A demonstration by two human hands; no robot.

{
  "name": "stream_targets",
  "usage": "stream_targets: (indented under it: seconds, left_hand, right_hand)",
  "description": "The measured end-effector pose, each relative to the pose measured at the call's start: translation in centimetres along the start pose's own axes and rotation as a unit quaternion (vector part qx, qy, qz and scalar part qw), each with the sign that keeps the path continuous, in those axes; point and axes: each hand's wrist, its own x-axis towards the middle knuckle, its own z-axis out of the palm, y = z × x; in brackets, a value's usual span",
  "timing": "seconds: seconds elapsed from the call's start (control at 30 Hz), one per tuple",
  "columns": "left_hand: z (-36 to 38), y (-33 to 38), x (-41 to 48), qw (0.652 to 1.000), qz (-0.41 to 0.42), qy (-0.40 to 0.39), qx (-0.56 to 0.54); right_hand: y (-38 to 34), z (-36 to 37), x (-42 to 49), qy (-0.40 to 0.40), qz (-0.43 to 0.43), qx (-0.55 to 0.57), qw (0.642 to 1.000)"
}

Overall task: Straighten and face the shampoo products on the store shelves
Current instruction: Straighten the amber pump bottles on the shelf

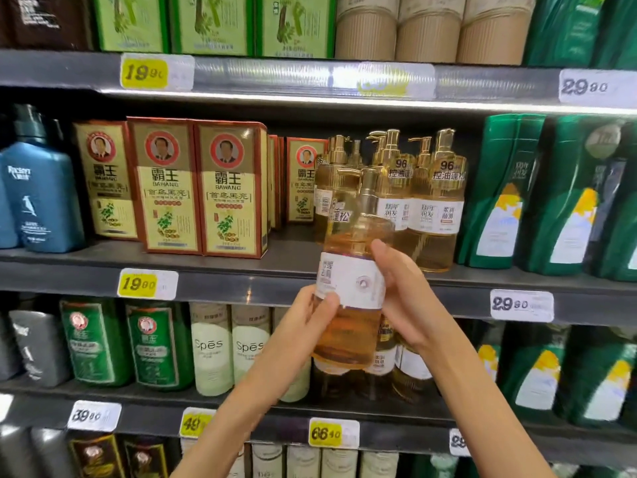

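Observation:
I hold an amber pump bottle [351, 270] with a gold pump and a white label in front of the middle shelf [241, 270]. My left hand [310, 319] grips its lower left side, thumb on the label. My right hand [403, 294] wraps around its right side. The label's main face is turned partly away from me. Behind it on the shelf stand several matching amber pump bottles [434, 208] with their labels facing out.
Red-and-gold shampoo boxes [200, 191] and a blue bottle [41, 198] stand at left, green bottles [537, 194] at right. One boxed item [305, 181] sits set back. The lower shelf holds pale Spes bottles [229, 346] and green bottles. Price tags line the shelf edges.

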Motion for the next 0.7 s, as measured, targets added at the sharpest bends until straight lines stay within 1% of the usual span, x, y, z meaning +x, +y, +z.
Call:
stream_targets:
  seconds: [0.07, 0.1, 0.2, 0.27, 0.3, 0.37, 0.43, 0.47, 0.53, 0.57, 0.63, 0.7]
  left_hand:
    - [0.7, -0.1, -0.8, 0.994, 0.045, 0.059, 0.084]
    - [1.2, -0.2, -0.9, 0.989, 0.053, 0.088, 0.11]
    - [2.2, -0.6, -1.0, 0.976, 0.043, 0.155, 0.144]
    - [2.2, -0.4, -1.0, 0.97, 0.053, 0.177, 0.155]
    - [2.0, -0.1, -0.9, 0.972, 0.063, 0.171, 0.148]
    - [1.4, 0.5, -1.1, 0.989, 0.063, 0.111, 0.074]
    - [1.0, 1.0, -1.4, 0.998, 0.028, 0.018, -0.055]
    - [0.9, 1.0, -1.6, 0.992, -0.008, -0.02, -0.122]
    - [0.9, 1.0, -1.7, 0.967, -0.074, -0.089, -0.225]
    - [0.9, 0.9, -1.7, 0.956, -0.088, -0.113, -0.257]
    - [1.0, 0.7, -1.9, 0.935, -0.098, -0.135, -0.311]
    - [0.6, 0.5, -2.0, 0.922, -0.102, -0.14, -0.345]
  right_hand:
    - [-0.4, 0.5, -0.1, 0.035, -0.01, -0.063, 0.997]
    - [-0.5, 0.9, -0.1, 0.061, -0.015, -0.1, 0.993]
    - [-0.3, 2.3, -0.3, 0.128, -0.012, -0.182, 0.975]
    - [-0.4, 2.6, -0.3, 0.137, 0.001, -0.187, 0.973]
    - [-0.7, 2.5, -0.4, 0.121, 0.012, -0.179, 0.976]
    - [-1.4, 1.7, -0.6, 0.04, 0.047, -0.149, 0.987]
    - [-1.9, 1.1, -0.9, -0.039, 0.079, -0.061, 0.994]
    - [-1.9, 0.8, -1.0, -0.061, 0.095, 0.002, 0.994]
    - [-1.5, 0.1, -1.2, -0.094, 0.125, 0.118, 0.981]
    - [-1.2, 0.0, -1.3, -0.108, 0.12, 0.143, 0.977]
    - [-0.7, -0.1, -1.6, -0.122, 0.092, 0.122, 0.981]
    - [-0.6, 0.1, -2.0, -0.114, 0.061, 0.059, 0.99]
